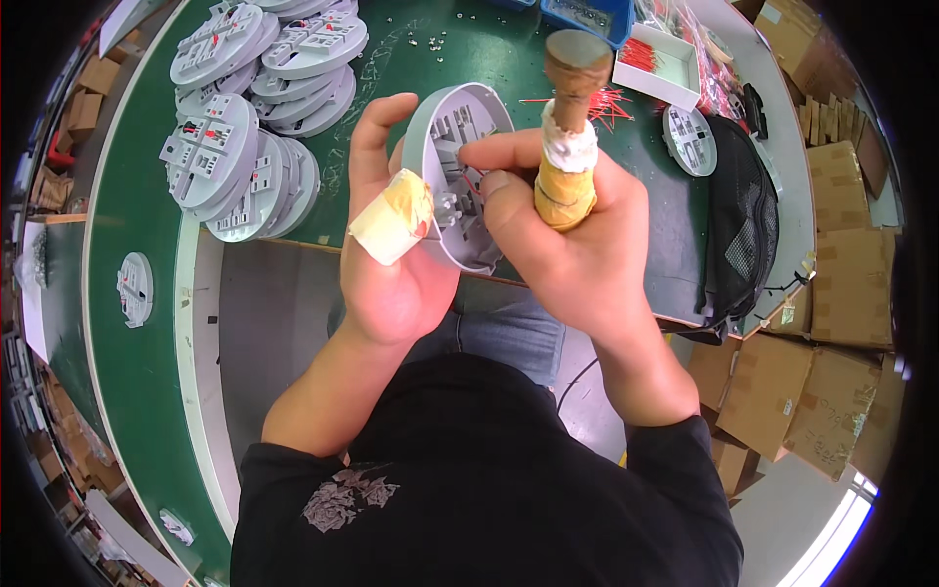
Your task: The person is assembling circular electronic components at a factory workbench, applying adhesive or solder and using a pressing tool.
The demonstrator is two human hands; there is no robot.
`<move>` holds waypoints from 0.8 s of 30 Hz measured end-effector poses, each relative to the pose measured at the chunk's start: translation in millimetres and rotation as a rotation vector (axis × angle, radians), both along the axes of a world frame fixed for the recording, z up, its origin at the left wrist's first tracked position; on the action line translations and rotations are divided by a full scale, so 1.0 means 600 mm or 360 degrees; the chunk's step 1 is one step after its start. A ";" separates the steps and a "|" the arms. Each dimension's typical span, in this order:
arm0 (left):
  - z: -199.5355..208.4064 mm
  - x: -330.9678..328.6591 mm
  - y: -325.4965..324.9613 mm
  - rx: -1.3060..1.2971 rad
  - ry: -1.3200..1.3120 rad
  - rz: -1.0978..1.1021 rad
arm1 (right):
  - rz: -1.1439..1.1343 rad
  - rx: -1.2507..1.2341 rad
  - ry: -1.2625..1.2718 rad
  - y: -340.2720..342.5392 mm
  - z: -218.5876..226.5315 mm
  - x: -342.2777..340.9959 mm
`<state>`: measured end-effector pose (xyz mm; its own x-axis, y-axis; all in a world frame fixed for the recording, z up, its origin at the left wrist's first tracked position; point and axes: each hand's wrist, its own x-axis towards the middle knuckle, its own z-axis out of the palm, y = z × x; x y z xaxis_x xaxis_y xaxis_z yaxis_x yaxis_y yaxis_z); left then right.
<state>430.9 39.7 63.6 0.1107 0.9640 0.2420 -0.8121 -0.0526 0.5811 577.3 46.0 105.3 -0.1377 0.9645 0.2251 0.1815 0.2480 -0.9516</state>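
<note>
My left hand (391,264) is closed around a round, light grey plastic housing (421,147), tipped so its inside faces right. Yellowish tape covers my left thumb. Inside the housing are moulded ribs and slots. Gripped in my right hand (597,254) is a tool with a wooden, tape-wrapped handle (577,73), its knob end upward; its working end is hidden. The right thumb and forefinger reach into the housing, by a short piece of red wire (471,184). Whether they pinch that wire I cannot tell.
Stacks of similar grey round parts (210,147) stand at the left on the green bench (430,78). Red wires (611,106) lie beyond my right hand, near a white box (675,78) and a blue bin (597,18). A black mesh bag (738,225) hangs over the right edge.
</note>
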 end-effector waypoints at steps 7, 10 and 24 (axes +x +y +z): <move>0.001 0.008 -0.009 0.0012 0.0169 0.0161 | -0.0084 -0.0022 -0.0160 -0.006 0.010 0.003; -0.002 -0.001 -0.007 0.0109 0.0358 0.0210 | -0.0042 -0.0224 0.0003 0.000 0.025 0.007; 0.012 0.015 -0.013 -0.0102 0.0168 0.0038 | -0.0258 0.0150 0.0029 -0.012 -0.006 0.009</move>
<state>439.6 32.1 70.8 0.1093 0.9797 0.1680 -0.7452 -0.0311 0.6661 582.8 38.6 102.0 0.0227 0.9484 0.3163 0.2093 0.3049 -0.9291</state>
